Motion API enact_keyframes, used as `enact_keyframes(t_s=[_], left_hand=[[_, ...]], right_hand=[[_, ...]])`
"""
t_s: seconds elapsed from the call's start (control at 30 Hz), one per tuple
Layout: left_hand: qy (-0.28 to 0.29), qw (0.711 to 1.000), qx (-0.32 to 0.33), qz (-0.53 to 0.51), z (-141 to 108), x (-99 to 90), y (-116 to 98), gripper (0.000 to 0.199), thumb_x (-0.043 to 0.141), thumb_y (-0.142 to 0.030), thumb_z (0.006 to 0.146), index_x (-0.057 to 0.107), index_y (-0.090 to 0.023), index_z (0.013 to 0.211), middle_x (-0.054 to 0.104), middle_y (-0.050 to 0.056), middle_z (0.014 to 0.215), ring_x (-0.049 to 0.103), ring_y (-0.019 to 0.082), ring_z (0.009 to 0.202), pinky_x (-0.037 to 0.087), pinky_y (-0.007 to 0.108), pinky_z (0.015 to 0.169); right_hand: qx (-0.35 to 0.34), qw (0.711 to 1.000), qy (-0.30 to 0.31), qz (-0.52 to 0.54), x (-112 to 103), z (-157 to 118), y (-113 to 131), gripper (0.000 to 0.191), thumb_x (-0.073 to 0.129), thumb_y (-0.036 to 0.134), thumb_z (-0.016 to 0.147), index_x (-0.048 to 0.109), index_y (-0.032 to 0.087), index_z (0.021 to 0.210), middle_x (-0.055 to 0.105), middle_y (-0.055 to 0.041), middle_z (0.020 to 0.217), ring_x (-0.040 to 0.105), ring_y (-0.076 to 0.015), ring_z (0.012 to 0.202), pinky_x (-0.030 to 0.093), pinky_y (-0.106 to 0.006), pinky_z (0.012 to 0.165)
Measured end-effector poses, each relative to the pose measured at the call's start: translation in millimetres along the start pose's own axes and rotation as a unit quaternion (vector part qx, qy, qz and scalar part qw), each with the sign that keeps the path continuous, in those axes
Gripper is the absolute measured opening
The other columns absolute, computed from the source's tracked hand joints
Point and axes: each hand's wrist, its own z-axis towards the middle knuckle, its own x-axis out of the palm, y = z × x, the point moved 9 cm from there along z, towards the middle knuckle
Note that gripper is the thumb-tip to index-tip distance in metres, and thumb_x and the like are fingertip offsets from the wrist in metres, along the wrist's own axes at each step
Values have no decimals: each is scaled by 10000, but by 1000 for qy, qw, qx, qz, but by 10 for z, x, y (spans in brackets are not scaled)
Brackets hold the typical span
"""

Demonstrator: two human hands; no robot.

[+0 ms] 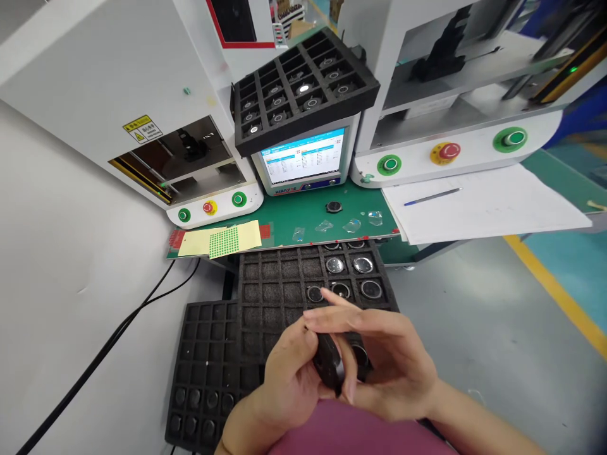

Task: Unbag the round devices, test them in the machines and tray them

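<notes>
Close to my body, my left hand (291, 373) has its fingers closed around a black watch case (329, 366), seen edge-on. Bent over the same case from the other side is my right hand (393, 360), its fingertips touching it. A second dark round piece (359, 355) shows behind the right fingers; whether it is held or lies in the tray below, I cannot tell. Under the hands is a black foam tray (270, 292) with round watch cases (363, 265) in its right-hand compartments.
A lower foam tray (190, 354) sits at left. On the green bench (284, 212) lie a watch case (334, 206), clear film pieces (351, 225), sticker sheets (222, 240), papers and a pen (432, 197). Another tray (303, 95) leans above a screen (306, 155), between two button-fronted machines.
</notes>
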Motion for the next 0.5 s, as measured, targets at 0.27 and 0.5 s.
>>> enact_keyframes(t_s=[0.27, 0.5], left_hand=[[29, 999, 19, -29, 18, 85, -24, 396, 509, -517, 928, 512, -170, 737, 469, -4, 519, 374, 95, 459, 225, 203, 403], [5, 998, 27, -60, 23, 51, -33, 337, 558, -458, 923, 534, -168, 752, 482, -6, 545, 411, 106, 487, 253, 234, 465]], right_hand=[[13, 998, -9, 65, 18, 42, -45, 487, 749, 277, 835, 503, 338, 1251, 730, -77, 1147, 715, -230, 1065, 514, -480, 1054], [-6, 1000, 7, 10, 53, 155, 9, 317, 760, 308, 817, 494, 311, 990, 700, -2, 734, 733, -219, 950, 579, -437, 971]])
